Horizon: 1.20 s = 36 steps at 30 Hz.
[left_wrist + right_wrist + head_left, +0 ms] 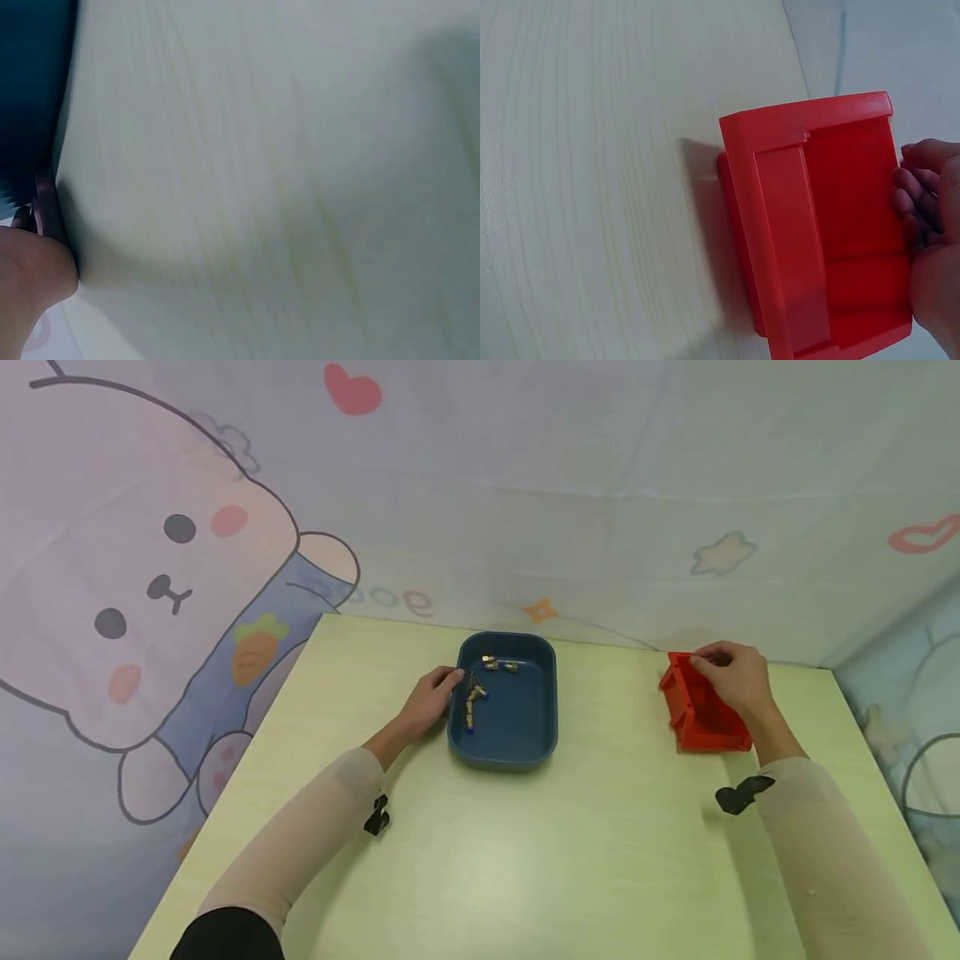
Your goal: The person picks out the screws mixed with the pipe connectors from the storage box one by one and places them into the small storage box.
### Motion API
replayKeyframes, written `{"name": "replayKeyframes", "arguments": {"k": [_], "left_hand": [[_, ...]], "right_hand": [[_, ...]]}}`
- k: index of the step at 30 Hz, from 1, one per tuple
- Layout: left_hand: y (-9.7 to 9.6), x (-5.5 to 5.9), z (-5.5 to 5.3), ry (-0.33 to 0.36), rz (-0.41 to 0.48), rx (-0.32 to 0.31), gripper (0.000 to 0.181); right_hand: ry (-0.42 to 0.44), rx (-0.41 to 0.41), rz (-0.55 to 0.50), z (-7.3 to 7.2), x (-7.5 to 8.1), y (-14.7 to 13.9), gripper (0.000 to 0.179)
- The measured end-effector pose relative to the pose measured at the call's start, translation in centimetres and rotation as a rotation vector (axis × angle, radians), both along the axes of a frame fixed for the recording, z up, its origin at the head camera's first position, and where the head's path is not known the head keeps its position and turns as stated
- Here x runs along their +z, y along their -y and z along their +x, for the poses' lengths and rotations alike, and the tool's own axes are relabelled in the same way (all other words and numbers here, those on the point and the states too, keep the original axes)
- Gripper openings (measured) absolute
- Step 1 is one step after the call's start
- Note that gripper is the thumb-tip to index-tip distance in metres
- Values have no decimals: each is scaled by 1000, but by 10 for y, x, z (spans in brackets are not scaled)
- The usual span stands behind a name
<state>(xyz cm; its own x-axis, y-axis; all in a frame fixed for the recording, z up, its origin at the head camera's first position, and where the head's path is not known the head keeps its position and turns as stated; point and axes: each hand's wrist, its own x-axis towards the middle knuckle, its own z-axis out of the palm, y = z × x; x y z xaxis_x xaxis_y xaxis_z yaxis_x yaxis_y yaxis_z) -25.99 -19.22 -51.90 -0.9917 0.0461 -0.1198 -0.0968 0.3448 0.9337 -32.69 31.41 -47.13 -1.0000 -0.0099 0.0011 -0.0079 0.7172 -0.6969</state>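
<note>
At the left long side of a dark blue tray (517, 753), my left hand (432, 697) grips the rim, its thumb at the edge. The left wrist view shows the fingers (46, 214) along the tray's outer wall. Several small brass fittings (470, 714), some with blue ends, lie in the tray's left and back parts. Further right, my right hand (738, 681) holds a red plastic bin (681, 714) at its back right edge. In the right wrist view, the curled fingers (909, 195) are against that edge, and the bin's visible inside holds nothing.
Both things are on a pale wood-grain table (510, 860). Behind it hangs a printed cloth (585, 510) with a cartoon bear, close to the table's back edge. A dark cable loop (911, 777) shows beyond the right edge.
</note>
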Motion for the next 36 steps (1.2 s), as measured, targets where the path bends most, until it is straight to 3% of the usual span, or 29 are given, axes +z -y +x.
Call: {"name": "replayKeyframes", "arguments": {"k": [36], "left_hand": [[0,2,1,7,-17,2,55]], "right_hand": [[41,7,-29,-2,0,-3,52]]}}
